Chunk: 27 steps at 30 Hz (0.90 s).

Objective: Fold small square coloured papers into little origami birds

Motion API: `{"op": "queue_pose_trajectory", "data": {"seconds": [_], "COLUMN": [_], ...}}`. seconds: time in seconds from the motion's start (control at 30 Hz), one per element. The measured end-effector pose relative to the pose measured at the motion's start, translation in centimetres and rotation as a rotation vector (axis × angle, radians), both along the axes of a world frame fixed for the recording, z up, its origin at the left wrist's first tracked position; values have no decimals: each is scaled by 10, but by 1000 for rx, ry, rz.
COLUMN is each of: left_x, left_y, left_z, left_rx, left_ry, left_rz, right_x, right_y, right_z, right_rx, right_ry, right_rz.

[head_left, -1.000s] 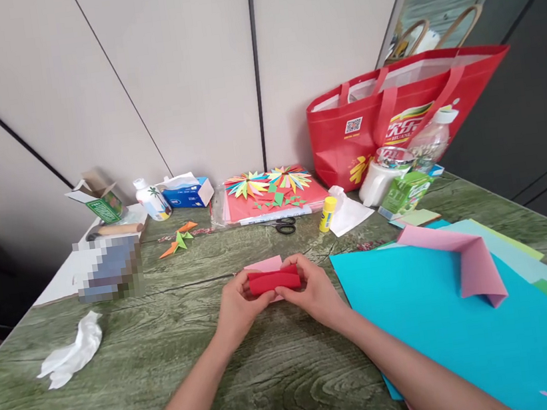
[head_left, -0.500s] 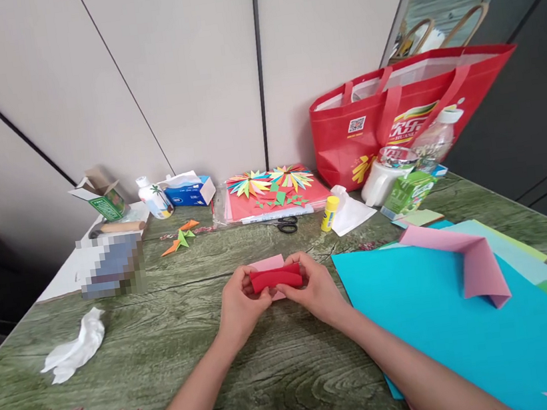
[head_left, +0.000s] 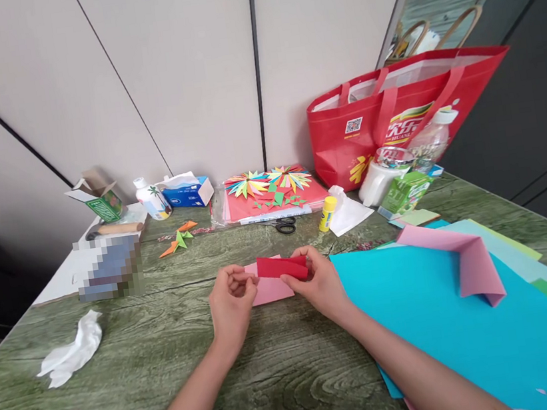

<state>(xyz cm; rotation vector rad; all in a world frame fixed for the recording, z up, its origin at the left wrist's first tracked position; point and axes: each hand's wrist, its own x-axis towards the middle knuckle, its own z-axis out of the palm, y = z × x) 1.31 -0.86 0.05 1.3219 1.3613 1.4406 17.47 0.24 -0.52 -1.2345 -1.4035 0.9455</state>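
Observation:
My right hand [head_left: 321, 283] pinches a folded piece of red paper [head_left: 279, 267] by its right end, thumb in front and fingers behind. The red paper is raised over a pink sheet of paper [head_left: 271, 291] on the table, and its layers part slightly toward the right. Just off the red paper's left end, my left hand [head_left: 230, 301] has thumb and fingertips pressed together at the pink sheet's left edge. Whether anything is between those fingertips I cannot make out.
Blue paper sheets [head_left: 418, 307] with a folded pink piece [head_left: 478, 265] lie at right. Behind are scissors [head_left: 285, 225], a glue stick [head_left: 328, 214], a packet with paper fans [head_left: 234, 209] and a red bag [head_left: 344, 128]. Crumpled tissue [head_left: 74, 352] lies at left.
My left hand has come off the red paper and shifted slightly left. The red paper, earlier curled between both hands, is now flatter and held by my right hand, with more pink sheet showing.

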Motion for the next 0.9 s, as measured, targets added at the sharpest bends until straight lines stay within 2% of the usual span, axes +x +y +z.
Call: {"op": "queue_pose_trajectory", "data": {"seconds": [0.07, 0.17, 0.27, 0.43, 0.73, 0.9], "left_x": [0, 3, 7, 10, 8, 4], "left_y": [1, 1, -1, -3, -1, 1], "left_z": [3, 9, 11, 10, 6, 7], "left_rx": [-3, -109, -219, -260, -259, -241], "left_ry": [-75, -182, -171, -156, -187, -166], "left_rz": [-25, -202, -310, -281, -270, -212], "right_x": [1, 0, -4, -7, -4, 0], "right_y": [2, 1, -3, -6, 0, 6], "right_z": [-1, 0, 2, 4, -1, -8], "right_rx": [-14, -16, -4, 8, -94, -127], "right_ry": [46, 71, 16, -48, 70, 155], "right_rz": [-9, 26, 87, 137, 160, 148]}}
